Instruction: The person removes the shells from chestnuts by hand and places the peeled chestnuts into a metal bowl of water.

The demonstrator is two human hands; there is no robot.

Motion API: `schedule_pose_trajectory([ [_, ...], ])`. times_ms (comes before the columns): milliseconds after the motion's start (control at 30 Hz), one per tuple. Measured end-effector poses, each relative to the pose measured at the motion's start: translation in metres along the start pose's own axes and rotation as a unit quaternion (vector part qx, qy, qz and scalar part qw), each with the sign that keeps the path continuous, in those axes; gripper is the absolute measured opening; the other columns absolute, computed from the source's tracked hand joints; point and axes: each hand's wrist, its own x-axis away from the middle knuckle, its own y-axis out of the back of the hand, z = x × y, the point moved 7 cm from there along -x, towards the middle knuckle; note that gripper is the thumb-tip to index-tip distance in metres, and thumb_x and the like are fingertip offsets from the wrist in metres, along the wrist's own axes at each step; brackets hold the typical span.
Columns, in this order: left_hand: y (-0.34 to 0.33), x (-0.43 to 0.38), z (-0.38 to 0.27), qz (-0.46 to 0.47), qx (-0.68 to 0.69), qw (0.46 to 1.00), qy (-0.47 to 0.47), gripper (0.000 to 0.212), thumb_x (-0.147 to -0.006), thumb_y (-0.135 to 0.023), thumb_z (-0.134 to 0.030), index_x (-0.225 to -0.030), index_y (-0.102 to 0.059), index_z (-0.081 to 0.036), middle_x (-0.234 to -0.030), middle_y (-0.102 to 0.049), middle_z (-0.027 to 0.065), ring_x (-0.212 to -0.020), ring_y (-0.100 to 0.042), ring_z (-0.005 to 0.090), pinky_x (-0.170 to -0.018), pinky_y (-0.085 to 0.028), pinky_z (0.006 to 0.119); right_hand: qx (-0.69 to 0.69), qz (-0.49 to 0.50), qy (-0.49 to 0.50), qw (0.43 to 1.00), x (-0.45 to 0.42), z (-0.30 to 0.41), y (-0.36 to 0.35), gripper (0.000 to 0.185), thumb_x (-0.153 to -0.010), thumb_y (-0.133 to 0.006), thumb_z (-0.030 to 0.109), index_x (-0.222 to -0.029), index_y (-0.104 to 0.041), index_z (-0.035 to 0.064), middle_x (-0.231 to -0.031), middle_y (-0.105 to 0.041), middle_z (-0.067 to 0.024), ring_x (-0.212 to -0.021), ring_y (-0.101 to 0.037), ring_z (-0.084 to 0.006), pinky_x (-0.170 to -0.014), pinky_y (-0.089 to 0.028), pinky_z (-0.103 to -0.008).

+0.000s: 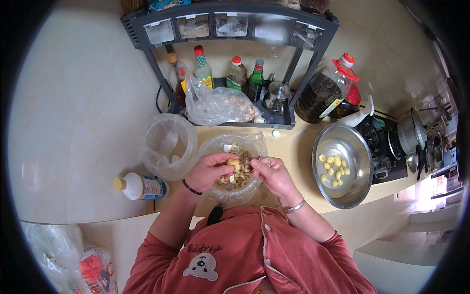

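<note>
My left hand [213, 169] pinches a small, yellowish, partly peeled potato [234, 164] between thumb and fingers. Close beside it, my right hand [270, 172] grips a small metal tool [265, 160] with a looped end; its working end at the potato is too blurred to make out. Both hands are above a bowl lined with a clear plastic bag [216, 142]. Brown and pale peelings [237, 181] lie inside it. To the right, a stainless steel basin [316, 165] holds several peeled small potatoes [337, 160] in shallow liquid.
A bag-lined container [167, 147] and a white bottle [141, 186] stand at left. Behind is a dark spice rack [235, 7] with bottles and a plastic bag of garlic [238, 104]. A large jug of dark liquid [319, 93] and a pot [407, 132] are at right.
</note>
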Motion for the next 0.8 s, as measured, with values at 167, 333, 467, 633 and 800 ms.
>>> schedule_pose_trajectory([
  [167,-0.002,0.002,-0.007,-0.005,-0.098,0.995,-0.01,0.027,-0.084,-0.058,-0.002,-0.111,-0.058,0.0,-0.088,-0.061,0.0019,-0.071,-0.055,0.0065,-0.066,-0.046,0.019,-0.01,0.002,-0.067,0.998,0.001,-0.003,-0.003,0.023,-0.088,-0.057,0.011,-0.067,-0.06,0.003,-0.066,-0.059,-0.0061,-0.072,-0.06,-0.0152,-0.077,-0.053,-0.0343],
  [333,-0.003,0.003,-0.006,0.01,-0.069,0.997,-0.015,0.028,-0.084,-0.056,0.0,-0.113,-0.057,0.0,-0.091,-0.061,0.0022,-0.073,-0.055,0.0071,-0.068,-0.047,0.021,-0.143,-0.019,-0.099,0.985,-0.001,-0.005,0.0,0.024,-0.088,-0.056,0.011,-0.066,-0.06,0.0031,-0.065,-0.059,-0.0053,-0.069,-0.06,-0.0148,-0.076,-0.054,-0.0358],
  [467,-0.001,0.0,-0.008,-0.001,-0.066,0.997,-0.04,0.029,-0.085,-0.055,0.001,-0.113,-0.056,-0.001,-0.096,-0.061,0.0035,-0.076,-0.056,0.0087,-0.071,-0.047,0.022,-0.139,-0.039,-0.064,0.987,-0.003,-0.011,0.003,0.025,-0.089,-0.056,0.012,-0.065,-0.059,0.0035,-0.063,-0.058,-0.0045,-0.066,-0.06,-0.0138,-0.075,-0.055,-0.0347],
  [633,-0.006,0.001,-0.013,-0.005,-0.036,0.997,-0.062,0.022,-0.085,-0.055,0.001,-0.107,-0.057,-0.001,-0.1,-0.06,0.0044,-0.083,-0.058,0.0108,-0.077,-0.048,0.024,-0.151,-0.062,-0.037,0.986,-0.005,-0.015,0.012,0.025,-0.089,-0.055,0.012,-0.067,-0.059,0.0043,-0.064,-0.059,-0.0052,-0.065,-0.059,-0.0127,-0.077,-0.054,-0.0355],
  [800,0.001,-0.002,-0.008,-0.011,-0.023,0.997,-0.074,0.017,-0.086,-0.054,0.001,-0.103,-0.057,-0.001,-0.103,-0.059,0.0073,-0.088,-0.058,0.0126,-0.08,-0.048,0.026,-0.03,-0.06,0.012,0.998,-0.003,-0.01,0.008,0.025,-0.088,-0.058,0.011,-0.064,-0.06,0.0045,-0.071,-0.063,-0.0059,-0.066,-0.059,-0.0118,-0.069,-0.049,-0.0225],
])
